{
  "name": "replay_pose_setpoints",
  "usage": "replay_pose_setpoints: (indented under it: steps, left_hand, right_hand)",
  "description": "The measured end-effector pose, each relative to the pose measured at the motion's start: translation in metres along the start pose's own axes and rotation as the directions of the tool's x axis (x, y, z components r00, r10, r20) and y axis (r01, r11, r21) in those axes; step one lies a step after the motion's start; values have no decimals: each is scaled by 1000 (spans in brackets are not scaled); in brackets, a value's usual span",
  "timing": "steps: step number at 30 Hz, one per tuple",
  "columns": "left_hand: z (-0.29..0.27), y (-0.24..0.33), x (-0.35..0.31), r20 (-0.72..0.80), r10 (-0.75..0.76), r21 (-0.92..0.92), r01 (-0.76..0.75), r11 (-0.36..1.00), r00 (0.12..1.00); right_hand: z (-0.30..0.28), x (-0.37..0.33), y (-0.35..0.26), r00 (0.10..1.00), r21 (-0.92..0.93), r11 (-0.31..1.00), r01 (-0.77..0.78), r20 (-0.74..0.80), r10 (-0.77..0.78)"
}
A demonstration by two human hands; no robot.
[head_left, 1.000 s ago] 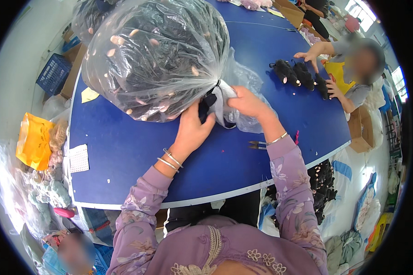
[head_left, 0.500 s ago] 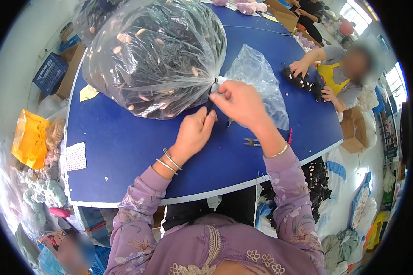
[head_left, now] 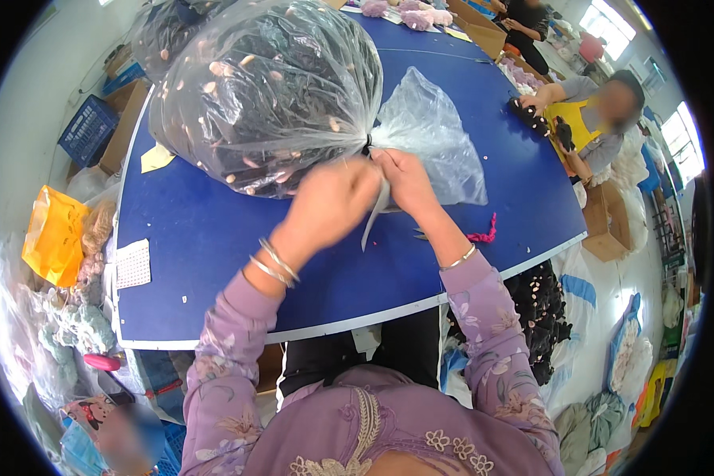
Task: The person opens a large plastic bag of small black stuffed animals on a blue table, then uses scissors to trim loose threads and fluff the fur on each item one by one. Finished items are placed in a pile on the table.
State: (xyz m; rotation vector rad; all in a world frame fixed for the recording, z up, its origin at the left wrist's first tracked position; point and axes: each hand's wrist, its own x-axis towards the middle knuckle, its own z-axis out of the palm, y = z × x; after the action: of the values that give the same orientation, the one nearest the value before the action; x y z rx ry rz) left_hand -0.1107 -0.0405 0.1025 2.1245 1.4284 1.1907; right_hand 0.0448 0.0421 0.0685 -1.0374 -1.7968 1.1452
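Got R hand [head_left: 404, 181] at the black tie [head_left: 368, 144], fingertips pinched tight, prob on the tie itself. L hand [head_left: 332, 198] just beside, fingers curled but blurry, so can't tell re: any grip. Big clear bag [head_left: 325, 99] w/ dark stuff inside [head_left: 250, 107] on the worktop [head_left: 238, 270], nr its left edge, left of both hands & twd far edge. Long axis approx left edge to right, w/ loose plastic [head_left: 440, 143] fanned right. R nearer the tie, L nearer the bulge. Pale strip [head_left: 375, 214] trailing twd near edge.
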Motion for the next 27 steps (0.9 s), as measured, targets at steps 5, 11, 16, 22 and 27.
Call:
replay_pose_setpoints:
  steps: [5, 11, 16, 22, 27]
  left_hand:
    - [-32, -82, 55, -194, -10, -68, -3, 998, 981]
    - [-13, -51, 53, -119, 9, 18, -7, 1000, 993]
    - [-2, -56, 50, -146, 48, 318, 1, 948, 988]
    - [-7, -71, 56, -180, 81, 341, -15, 940, 980]
    - [-12, -73, 59, -107, 11, 239, 15, 971, 994]
  right_hand:
    - [-34, -57, -70, 992, 212, 971, 109, 37, -120]
    - [-110, -71, -61, 974, 362, 906, 217, -140, -178]
    - [-140, -38, 2, 986, -275, 961, -19, -165, -28]
    - [-54, -18, -61, 831, -449, 792, 413, -170, -529]
    - [0, 30, -42, 894, -418, 810, 411, 9, -448]
